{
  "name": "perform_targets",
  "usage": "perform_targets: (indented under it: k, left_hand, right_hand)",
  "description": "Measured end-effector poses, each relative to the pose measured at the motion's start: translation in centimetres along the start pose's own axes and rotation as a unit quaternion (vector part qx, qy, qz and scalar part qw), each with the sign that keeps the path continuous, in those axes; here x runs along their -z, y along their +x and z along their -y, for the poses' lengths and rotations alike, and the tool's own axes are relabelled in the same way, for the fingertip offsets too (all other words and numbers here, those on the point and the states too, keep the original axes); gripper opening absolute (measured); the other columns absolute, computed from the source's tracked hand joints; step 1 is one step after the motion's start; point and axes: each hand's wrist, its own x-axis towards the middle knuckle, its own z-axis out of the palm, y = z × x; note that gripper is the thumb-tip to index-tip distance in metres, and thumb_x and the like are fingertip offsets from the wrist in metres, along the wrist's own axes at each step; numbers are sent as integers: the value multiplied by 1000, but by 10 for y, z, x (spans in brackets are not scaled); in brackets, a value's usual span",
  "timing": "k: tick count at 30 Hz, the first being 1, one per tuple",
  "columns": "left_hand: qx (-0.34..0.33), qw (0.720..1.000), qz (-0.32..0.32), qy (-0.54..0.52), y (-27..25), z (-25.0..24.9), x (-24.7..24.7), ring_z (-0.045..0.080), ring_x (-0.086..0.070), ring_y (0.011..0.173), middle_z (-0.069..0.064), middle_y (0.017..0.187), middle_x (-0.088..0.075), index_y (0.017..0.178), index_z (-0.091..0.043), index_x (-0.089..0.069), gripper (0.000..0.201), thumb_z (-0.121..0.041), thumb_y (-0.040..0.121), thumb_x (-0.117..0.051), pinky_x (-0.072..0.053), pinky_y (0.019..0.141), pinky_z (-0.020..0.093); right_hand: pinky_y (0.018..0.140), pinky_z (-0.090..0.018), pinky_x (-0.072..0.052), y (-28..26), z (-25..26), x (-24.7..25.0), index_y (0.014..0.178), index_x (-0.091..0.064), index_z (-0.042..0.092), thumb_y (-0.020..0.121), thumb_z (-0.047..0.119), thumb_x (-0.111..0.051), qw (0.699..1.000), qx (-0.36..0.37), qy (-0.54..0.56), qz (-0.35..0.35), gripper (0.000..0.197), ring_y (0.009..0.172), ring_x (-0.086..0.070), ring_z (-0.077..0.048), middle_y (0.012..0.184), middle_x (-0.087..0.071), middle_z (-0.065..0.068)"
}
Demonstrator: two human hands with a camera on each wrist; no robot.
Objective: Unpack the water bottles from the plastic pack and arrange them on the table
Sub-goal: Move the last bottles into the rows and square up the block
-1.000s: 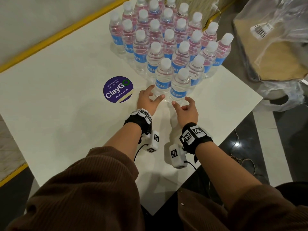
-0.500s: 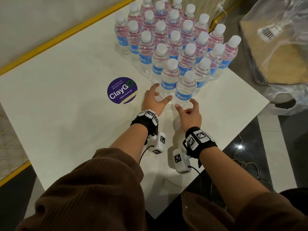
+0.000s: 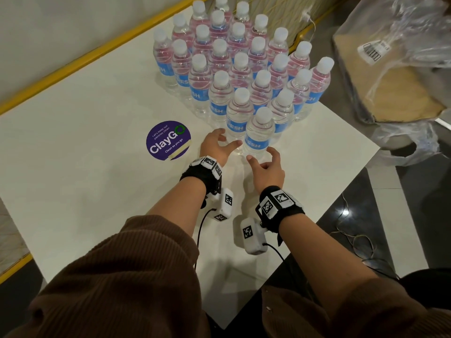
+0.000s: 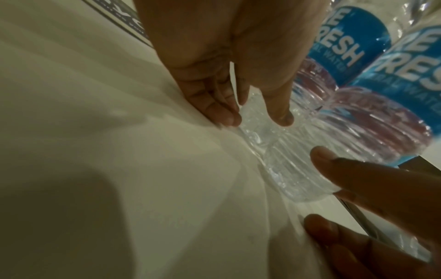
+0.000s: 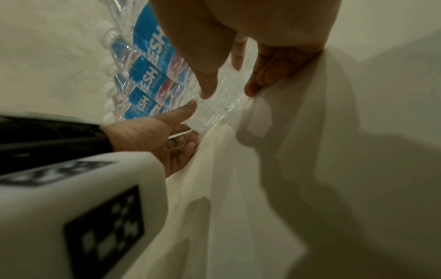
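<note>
Several clear water bottles [image 3: 239, 62] with white caps and blue labels stand upright in a tight block on the white table [image 3: 85, 191]. The nearest bottle [image 3: 258, 135] stands at the block's front tip, with a second bottle [image 3: 238, 115] just behind it on the left. My left hand [image 3: 230, 139] lies on the table by their bases, fingers spread and relaxed, thumb reaching toward the nearest one. My right hand [image 3: 260, 154] sits just in front of that bottle, fingers loosely curved, holding nothing. In the left wrist view the bottle's base [image 4: 298, 169] shows between both hands.
A purple round sticker [image 3: 168, 140] lies left of my left hand. Crumpled clear plastic wrap [image 3: 395, 32] with a barcode label lies over a brown board [image 3: 395, 93] beyond the table's right edge. A yellow strip [image 3: 97, 57] runs along the far side. Thin cords lie on the dark floor [image 3: 353, 230].
Almost nothing: both hands stay by the two nearest bottles, holding nothing. Only the head view has swayed a little.
</note>
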Motion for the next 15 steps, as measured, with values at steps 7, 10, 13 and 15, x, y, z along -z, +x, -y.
perform_targets:
  k: [7, 10, 13, 15]
  left_hand:
    - [-2, 999, -32, -13, -13, -8, 5, 20, -59, 94, 6, 118, -56, 122, -13, -52, 49, -19, 78, -73, -46, 88, 28]
    - [-94, 988, -117, -45, -30, -26, 18, 15, -52, 75, 2, 108, -48, 115, -10, -52, 36, -5, 81, -64, -48, 76, 23]
    - [-221, 961, -152, -63, -45, -54, 32, 11, -47, 74, -1, 105, -45, 112, -9, -52, 35, -2, 78, -60, -41, 67, 8]
    - [-283, 949, -130, -58, -53, -74, 37, 11, -48, 81, 0, 106, -46, 111, -9, -53, 35, -2, 77, -60, -43, 64, 12]
  right_hand:
    - [86, -29, -43, -1, 5, 4, 134, -40, 33, 80, 47, -66, 1000, -4, 5, 17, 61, 96, -57, -22, 79, -58, 0]
    - [87, -28, -43, -4, 12, 17, 136, -40, 25, 82, 35, -68, 1000, -1, 18, 22, 61, 96, -58, -21, 97, -59, -5]
    - [80, -24, -41, -1, 32, 34, 132, -43, 20, 85, 21, -65, 997, 38, 57, -28, 51, 91, -57, -14, 112, -58, -7]
    - [77, -22, -42, 4, 54, 46, 129, -46, 19, 87, 13, -60, 990, 83, 94, -63, 45, 84, -54, -9, 114, -56, -7]
